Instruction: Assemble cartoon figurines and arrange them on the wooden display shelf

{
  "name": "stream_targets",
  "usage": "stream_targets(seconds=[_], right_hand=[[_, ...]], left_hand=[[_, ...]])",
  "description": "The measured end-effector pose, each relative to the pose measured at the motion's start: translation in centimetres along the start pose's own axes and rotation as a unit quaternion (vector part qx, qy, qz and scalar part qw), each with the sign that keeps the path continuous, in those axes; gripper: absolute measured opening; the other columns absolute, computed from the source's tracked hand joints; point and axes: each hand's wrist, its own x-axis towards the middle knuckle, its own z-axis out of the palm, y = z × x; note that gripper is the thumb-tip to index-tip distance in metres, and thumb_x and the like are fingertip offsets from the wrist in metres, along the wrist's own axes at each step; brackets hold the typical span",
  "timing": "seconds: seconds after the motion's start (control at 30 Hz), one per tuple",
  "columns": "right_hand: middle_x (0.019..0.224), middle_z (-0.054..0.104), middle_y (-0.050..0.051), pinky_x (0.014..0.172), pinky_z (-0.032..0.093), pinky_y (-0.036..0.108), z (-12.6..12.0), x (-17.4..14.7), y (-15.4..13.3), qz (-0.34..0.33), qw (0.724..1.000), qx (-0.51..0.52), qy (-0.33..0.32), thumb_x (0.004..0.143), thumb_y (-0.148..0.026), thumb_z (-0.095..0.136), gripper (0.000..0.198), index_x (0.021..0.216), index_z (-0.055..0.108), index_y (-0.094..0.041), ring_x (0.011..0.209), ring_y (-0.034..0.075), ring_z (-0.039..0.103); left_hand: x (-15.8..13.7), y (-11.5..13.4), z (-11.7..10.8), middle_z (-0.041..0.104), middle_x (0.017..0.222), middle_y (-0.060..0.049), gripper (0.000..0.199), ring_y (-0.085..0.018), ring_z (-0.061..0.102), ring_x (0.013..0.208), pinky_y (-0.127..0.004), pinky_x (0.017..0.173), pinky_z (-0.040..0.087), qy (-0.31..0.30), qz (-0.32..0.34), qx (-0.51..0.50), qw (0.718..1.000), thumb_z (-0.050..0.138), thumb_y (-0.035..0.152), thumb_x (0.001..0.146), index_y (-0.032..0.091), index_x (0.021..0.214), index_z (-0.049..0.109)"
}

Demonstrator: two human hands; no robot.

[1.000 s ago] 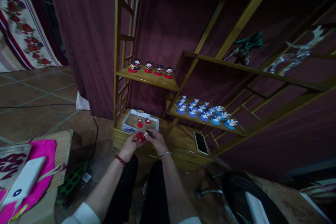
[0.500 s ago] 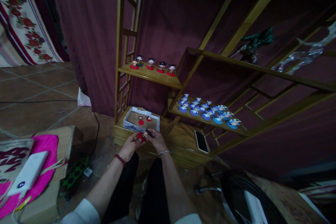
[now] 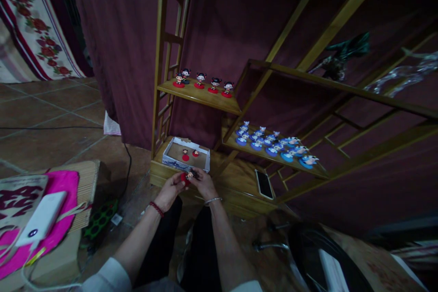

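Between my two hands is a small figurine (image 3: pixel 189 175) with dark hair and a red base. My left hand (image 3: pixel 172 190) pinches it on the base side, and my right hand (image 3: pixel 204 184) grips it near the head. Just beyond them, a shallow white cardboard box (image 3: pixel 168 161) holds two more red-based figurines, one of them a standing figurine (image 3: pixel 185 155). On the upper left shelf (image 3: pixel 196 96) stand several dark-haired figurines (image 3: pixel 215 85), mostly on red bases.
A lower shelf at right carries several blue and purple figurines (image 3: pixel 257 143). A phone (image 3: pixel 264 184) lies on the wooden cabinet top (image 3: pixel 236 175). At left, a white power bank (image 3: pixel 44 219) rests on pink cloth. A black chair (image 3: pixel 308 246) stands at lower right.
The view has shifted slightly, so the shelves sit a little further right. Both hands still hold the figurine, whose head seems turned slightly.
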Motion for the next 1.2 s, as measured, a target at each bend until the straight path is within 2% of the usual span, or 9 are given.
stream_targets(seconds=[0.77,1.2], right_hand=[[0.083,0.062,0.003,0.075,0.044,0.032,-0.07,-0.24,0.1,-0.028,0.998,-0.054,-0.009,0.059,-0.025,0.062,0.03,0.086,0.053,-0.018,0.078,0.016,0.057],[0.084,0.06,0.001,0.074,0.045,0.03,-0.11,-0.35,-0.09,-0.038,0.997,-0.065,-0.03,0.062,-0.026,0.06,0.028,0.088,0.052,-0.019,0.075,0.014,0.057]], left_hand=[[0.13,-0.62,-0.52,0.057,0.1,-0.008,0.041,-0.017,0.053,0.086,-0.028,0.069,0.044,-0.017,0.027,-0.002,0.999,0.069,0.018,0.056,0.015,0.096,0.057],[-0.01,-0.42,-0.27,0.06,0.093,-0.008,0.038,-0.016,0.054,0.081,-0.027,0.068,0.044,-0.007,0.011,-0.008,1.0,0.07,0.017,0.055,0.014,0.091,0.059]])
